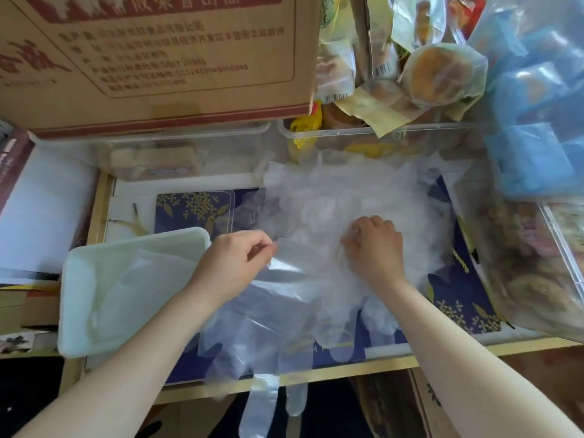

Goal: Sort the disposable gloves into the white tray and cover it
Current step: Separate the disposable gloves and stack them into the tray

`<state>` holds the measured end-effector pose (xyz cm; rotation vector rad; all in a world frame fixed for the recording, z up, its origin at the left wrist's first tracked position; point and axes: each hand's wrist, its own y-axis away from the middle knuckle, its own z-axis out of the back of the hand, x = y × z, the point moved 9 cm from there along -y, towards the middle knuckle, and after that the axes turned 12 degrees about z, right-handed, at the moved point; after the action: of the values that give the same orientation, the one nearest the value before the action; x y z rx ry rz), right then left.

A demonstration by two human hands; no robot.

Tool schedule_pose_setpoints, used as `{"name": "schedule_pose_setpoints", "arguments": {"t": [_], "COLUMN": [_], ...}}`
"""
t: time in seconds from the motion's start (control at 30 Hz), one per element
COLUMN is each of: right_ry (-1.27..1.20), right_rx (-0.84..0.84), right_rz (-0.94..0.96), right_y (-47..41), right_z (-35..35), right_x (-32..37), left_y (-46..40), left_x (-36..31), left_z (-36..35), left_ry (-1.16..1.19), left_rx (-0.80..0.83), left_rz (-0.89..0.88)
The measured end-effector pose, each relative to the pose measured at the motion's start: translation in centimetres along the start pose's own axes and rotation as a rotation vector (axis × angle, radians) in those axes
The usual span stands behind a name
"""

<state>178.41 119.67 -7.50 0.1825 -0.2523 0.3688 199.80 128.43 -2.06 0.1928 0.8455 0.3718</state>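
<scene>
Two hands work: left hand (235,257) pinches glove (252,314), fingers pointing toward viewer; right hand (376,245) clutches glove pile (341,197).

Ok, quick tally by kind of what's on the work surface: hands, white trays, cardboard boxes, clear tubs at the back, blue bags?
Hands: 2, left hand and right hand
White tray: 1
Cardboard box: 1
Clear tubs: 2, left tub and right tub
Blue bag: 1
Glove pile: 1, individual gloves too overlapped to count
Total: 8
</scene>
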Motion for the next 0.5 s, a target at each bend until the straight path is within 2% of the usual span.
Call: {"name": "schedule_pose_setpoints", "arguments": {"t": [0.17, 0.27, 0.4, 0.5], "right_ry": [-0.172, -0.362, -0.479, -0.604], "right_rx": [-0.268, -0.358, -0.372, -0.308], "right_rz": [0.123, 0.194, 0.323, 0.292], "right_y": [0.6, 1.6, 2.4, 2.5], "right_z": [2.9, 4.9, 6.9, 7.1], "right_x": [0.9, 2.1, 4.5, 4.3], "left_y": [-0.2, 0.2, 0.3, 0.5], "left_x": [-2.3, -4.6, -6.7, -7.6], "left_z": [-1.3, -2.2, -3.6, -3.3], "left_ry": [0.042, 0.025, -0.039, 0.005], "left_rx": [0.065, 0.116, 0.182, 0.130], "left_rz": [-0.123, -0.248, -0.353, -0.423]}}
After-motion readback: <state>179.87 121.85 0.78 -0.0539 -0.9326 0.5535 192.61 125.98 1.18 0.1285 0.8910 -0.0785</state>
